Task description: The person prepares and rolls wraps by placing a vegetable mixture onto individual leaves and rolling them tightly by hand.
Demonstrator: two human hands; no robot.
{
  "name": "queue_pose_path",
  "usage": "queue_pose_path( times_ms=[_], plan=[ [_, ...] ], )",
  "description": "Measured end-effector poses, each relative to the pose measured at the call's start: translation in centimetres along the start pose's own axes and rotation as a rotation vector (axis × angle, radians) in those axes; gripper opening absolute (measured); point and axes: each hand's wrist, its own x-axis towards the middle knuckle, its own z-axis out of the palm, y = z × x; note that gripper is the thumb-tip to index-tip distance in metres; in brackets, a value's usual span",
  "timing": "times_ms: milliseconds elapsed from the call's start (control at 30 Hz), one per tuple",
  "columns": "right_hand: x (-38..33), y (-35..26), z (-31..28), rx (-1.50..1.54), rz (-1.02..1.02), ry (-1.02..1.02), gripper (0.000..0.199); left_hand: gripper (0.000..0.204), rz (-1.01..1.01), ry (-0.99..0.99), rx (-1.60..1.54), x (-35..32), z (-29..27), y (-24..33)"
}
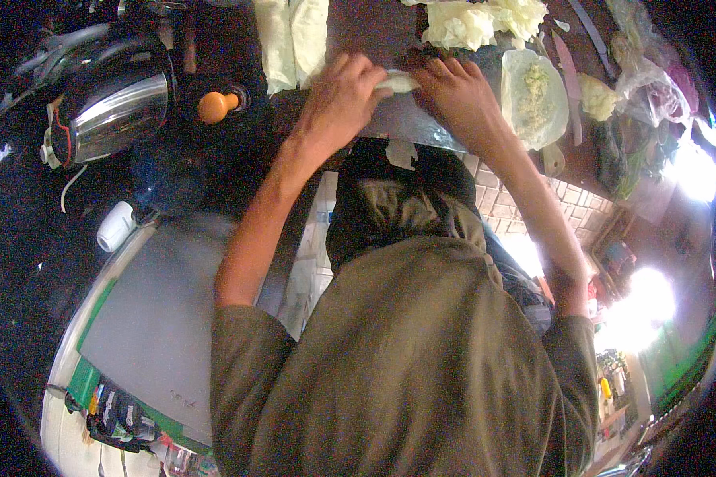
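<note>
My left hand (346, 91) and my right hand (460, 91) are side by side at the near edge of a dark table. Between them is a small pale white roll (399, 81), its ends in my curled fingers. Its exact kind is hard to make out. Beyond my left hand lie two long, pale yellow rolls (291, 40), side by side. Right of my right hand sits a whitish oval dish (529, 133) with crumbly yellow-green bits in it. Pale crumpled leaves (461, 28), like cabbage, lie beyond that hand.
A pinkish-bladed knife (567, 75) lies right of the dish, beside a pale yellow chunk (597, 97) and clear plastic bags (648, 83). At the left are a shiny metal kettle (118, 119) and an orange round knob (215, 106). A grey panel (159, 310) stands lower left.
</note>
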Motion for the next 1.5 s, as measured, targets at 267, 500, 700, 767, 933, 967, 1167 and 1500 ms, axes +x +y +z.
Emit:
queue_pose_path(
  times_ms=[267, 500, 700, 767, 933, 967, 1167, 1500],
  plan=[
    [-2.3, -0.1, -0.7, 0.293, 0.074, -0.077, 0.030, 0.018, -0.068, -0.028, -0.157, -0.8, 0.3, 0.9],
    [-2.0, -0.3, -0.9, 0.309, 0.114, -0.004, 0.031, 0.024, -0.080, -0.020, -0.137, 0.2, 0.0, 0.4],
    [-3.4, 0.4, -2.4, 0.388, 0.191, 0.072, 0.037, 0.023, -0.196, 0.076, -0.375, -0.4, -2.2, -0.5],
    [-4.2, 0.6, -3.9, 0.492, 0.321, 0.047, 0.037, 0.024, -0.333, 0.145, -0.571, -1.0, -3.8, -1.1],
    [-6.5, 0.3, -4.3, 0.536, 0.461, 0.150, 0.034, 0.027, -0.263, 0.142, -0.336, -1.6, -5.4, -0.9],
    [-6.7, 0.0, -4.0, 0.526, 0.460, 0.171, 0.033, 0.028, -0.175, 0.113, -0.245, -1.3, -5.1, -0.2],
    [-5.2, -1.9, -2.0, 0.455, 0.314, 0.213, 0.026, 0.034, 0.154, -0.017, 0.102, -0.8, -1.3, 1.1],
    [-6.5, -2.2, -1.8, 0.511, 0.387, 0.304, 0.024, 0.039, 0.203, 0.010, 0.018, 1.8, -2.9, 0.5]
  ],
)
